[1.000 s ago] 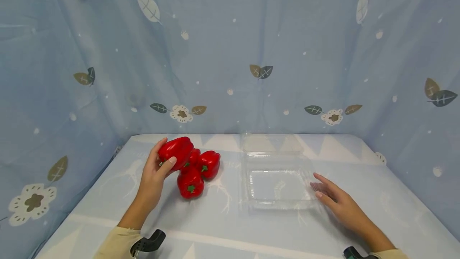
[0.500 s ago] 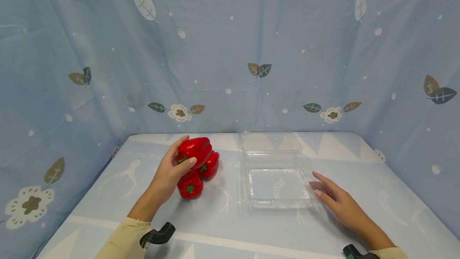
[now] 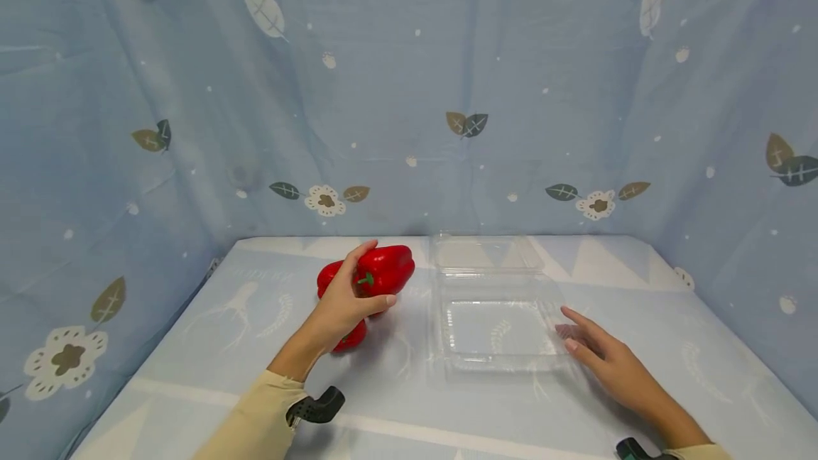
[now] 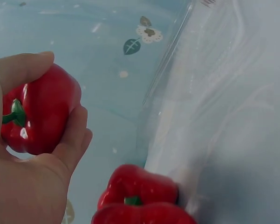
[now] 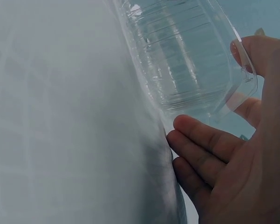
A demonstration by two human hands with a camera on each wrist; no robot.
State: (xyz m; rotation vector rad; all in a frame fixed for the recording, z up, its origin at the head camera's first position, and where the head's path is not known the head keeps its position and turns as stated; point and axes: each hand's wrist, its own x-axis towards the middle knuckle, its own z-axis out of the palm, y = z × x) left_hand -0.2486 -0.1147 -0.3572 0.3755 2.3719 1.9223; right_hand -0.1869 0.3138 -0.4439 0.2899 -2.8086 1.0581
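So the left hand (image 3: 348,304) has carried the red pepper (image 3: 385,270) rightward since the earlier frames, off the pile and over toward the clear clamshell box (image 3: 495,318); the right hand hasn't budged. Now the pepper is up in the air above the tabletop (image 3: 211,332), just left of the box's left wall, roughly mid-depth between the near and far edges. Its long axis lies about level, running left to right, and the green stem (image 3: 366,279) faces back toward the palm and the near edge. The left grip is wrapped around it, thumb underneath and fingers over the top. The other peppers (image 3: 348,336) sit behind the hand, left of the box. The right hand (image 3: 607,364) lies flat with relaxed fingers touching the box's right rim, not grasping anything.
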